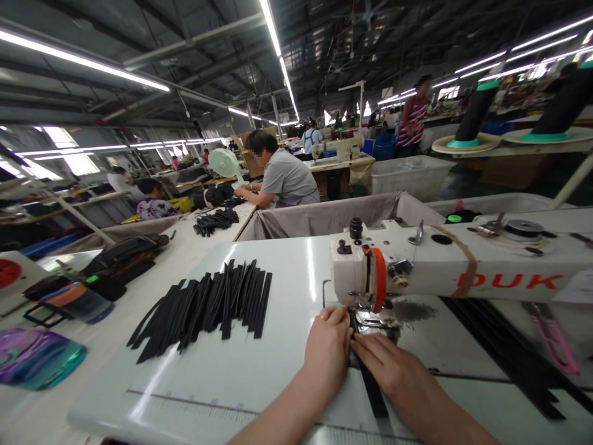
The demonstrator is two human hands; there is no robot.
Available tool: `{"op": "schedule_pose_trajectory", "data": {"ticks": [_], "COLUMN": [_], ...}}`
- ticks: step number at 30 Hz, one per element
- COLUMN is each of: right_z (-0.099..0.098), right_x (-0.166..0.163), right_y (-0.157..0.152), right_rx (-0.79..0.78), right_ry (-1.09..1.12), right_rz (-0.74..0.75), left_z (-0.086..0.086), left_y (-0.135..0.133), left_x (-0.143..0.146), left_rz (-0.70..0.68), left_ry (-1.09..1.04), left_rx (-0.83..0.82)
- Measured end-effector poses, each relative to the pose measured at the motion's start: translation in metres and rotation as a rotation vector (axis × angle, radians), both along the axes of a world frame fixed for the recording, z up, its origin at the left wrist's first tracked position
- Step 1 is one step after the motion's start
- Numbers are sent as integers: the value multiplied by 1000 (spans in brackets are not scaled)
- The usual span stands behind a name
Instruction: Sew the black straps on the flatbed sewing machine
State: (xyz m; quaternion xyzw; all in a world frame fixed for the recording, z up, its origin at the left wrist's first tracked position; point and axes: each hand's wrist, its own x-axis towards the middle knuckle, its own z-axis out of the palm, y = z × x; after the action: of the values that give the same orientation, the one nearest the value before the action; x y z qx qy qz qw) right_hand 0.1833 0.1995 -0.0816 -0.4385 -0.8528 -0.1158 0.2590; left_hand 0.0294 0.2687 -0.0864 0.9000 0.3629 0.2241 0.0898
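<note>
A white sewing machine point(445, 266) with red letters stands on the white table point(222, 383). A narrow black strap point(373, 392) runs from under its presser foot point(370, 318) toward me. My left hand point(327, 352) lies curled on the left side of the strap just before the foot, fingertips pressed to it. My right hand point(393, 371) lies on the strap from the right, fingers flat and together, pointing at the foot. A fanned pile of black strips point(208, 306) lies to the left of the hands.
A glasses case and dark bags point(92, 278) sit at the far left, with a shiny purple-teal pouch point(32, 358). Pink scissors point(551, 337) lie at right. A fabric-lined bin point(333, 216) is behind the machine. A person in grey point(282, 176) works ahead; others stand farther back.
</note>
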Motion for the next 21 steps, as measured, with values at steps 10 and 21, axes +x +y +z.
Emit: {"op": "schedule_pose_trajectory", "data": {"ticks": [10, 21], "right_z": [6, 5], "right_x": [20, 21], "right_y": [4, 11], "right_rx": [-364, -360], "right_ry": [248, 186], "right_rz": [119, 90], "left_z": [7, 3], "left_y": [-3, -2], "left_x": [-1, 0], "left_rz": [52, 50], "left_ry": [-99, -91], "left_rx": [-125, -125]}}
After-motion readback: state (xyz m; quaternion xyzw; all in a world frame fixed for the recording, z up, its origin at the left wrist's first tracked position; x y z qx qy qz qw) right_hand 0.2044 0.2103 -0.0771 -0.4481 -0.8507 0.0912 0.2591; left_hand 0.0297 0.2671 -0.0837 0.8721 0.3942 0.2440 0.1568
